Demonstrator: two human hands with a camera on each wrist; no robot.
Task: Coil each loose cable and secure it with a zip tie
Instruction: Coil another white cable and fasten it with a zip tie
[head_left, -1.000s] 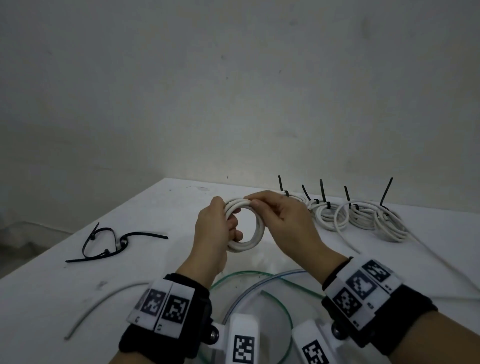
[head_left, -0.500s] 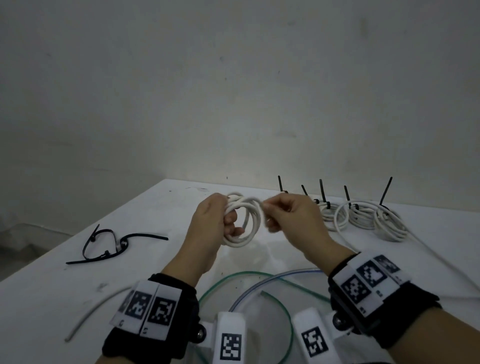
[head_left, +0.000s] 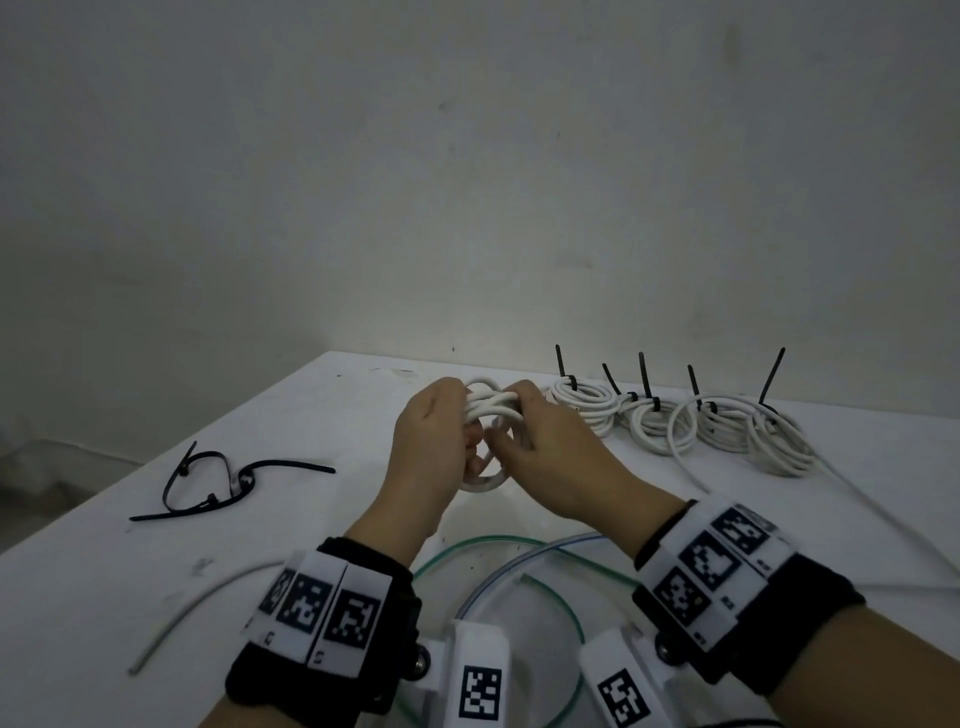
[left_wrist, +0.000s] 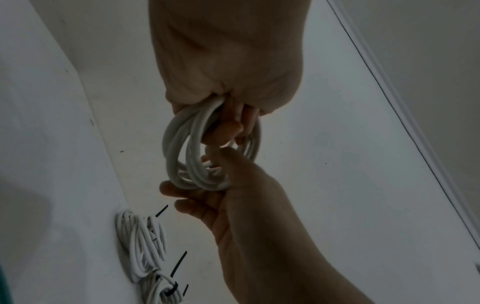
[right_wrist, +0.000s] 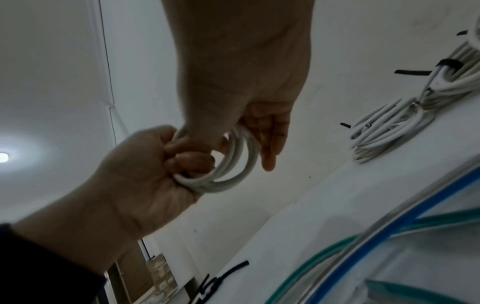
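A small coil of white cable (head_left: 491, 404) is held above the white table (head_left: 332, 415), between both hands. My left hand (head_left: 460, 434) grips its left side with fingers curled through the loops; the left wrist view shows that hand (left_wrist: 228, 131) wrapped round the coil (left_wrist: 179, 148). My right hand (head_left: 511, 434) holds the right side, and in the right wrist view its thumb and fingers (right_wrist: 270, 144) pinch the coil (right_wrist: 233, 164). Loose black zip ties (head_left: 218, 480) lie at the left. No tie shows on the held coil.
Several white coils with black zip ties (head_left: 654, 423) line the table's back right, and a white lead (head_left: 872, 519) trails right from them. A loose grey cable (head_left: 197, 605) lies front left. Green cable (head_left: 498, 543) and blue cable (head_left: 566, 543) loop under my wrists. A wall stands behind.
My right hand drew slightly right, then came back against the coil. The hands are closer together, and the round coil is squeezed into a tighter, flatter bundle.
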